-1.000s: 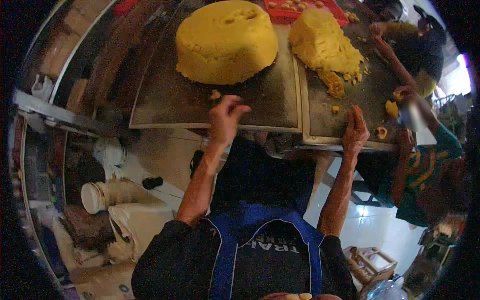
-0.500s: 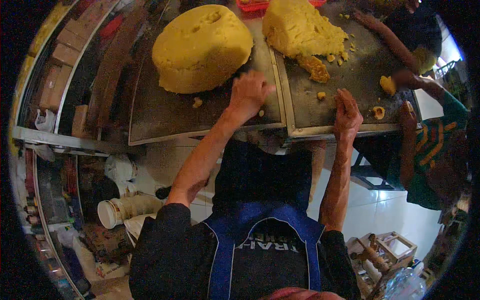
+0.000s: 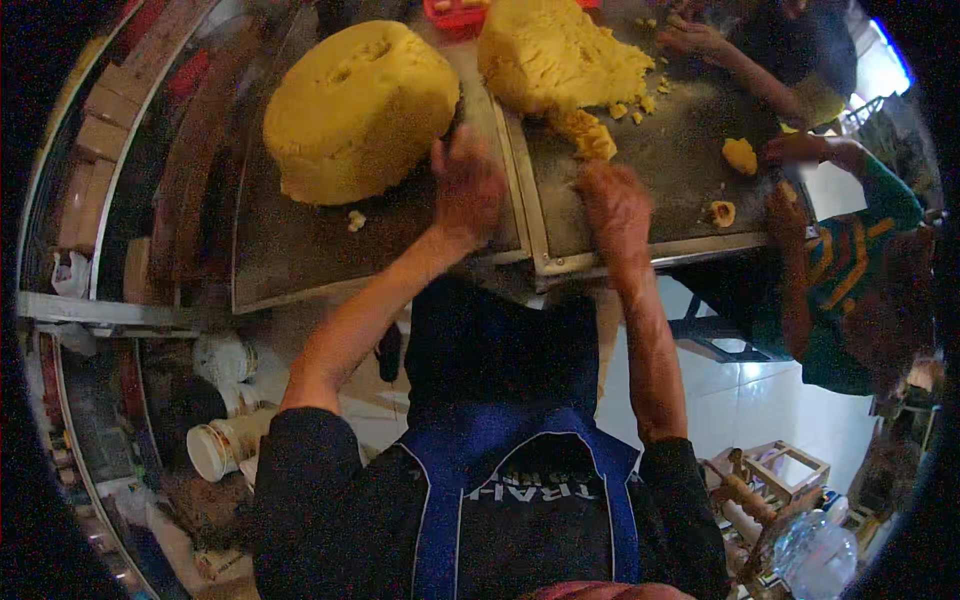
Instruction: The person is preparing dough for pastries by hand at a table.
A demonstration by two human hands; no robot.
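Observation:
A large rounded mound of yellow dough (image 3: 365,110) sits on the left metal-edged board. My left hand (image 3: 470,190) is just off its near right side, smeared by motion. On the right board stands a broken-up block of yellow dough (image 3: 560,55) with crumbs around it and a loose torn piece of dough (image 3: 587,135) at its near side. My right hand (image 3: 615,215) is right below that torn piece, its fingers bent down and drawn together over the board. What lies beneath those fingertips is hidden. A small dough crumb (image 3: 356,220) lies before the mound.
At the right a person in a green shirt has a hand (image 3: 798,150) beside a dough lump (image 3: 740,156); a hollow dough piece (image 3: 722,213) lies nearer. Another person's hand (image 3: 690,38) is at the far right. A red tray (image 3: 455,18) stands behind; shelves with boxes (image 3: 103,137) line the left.
My right hand has moved left to the torn piece, covering the spot of a small dough bit. My left hand stays near the mound, blurred. The whole view has shifted slightly.

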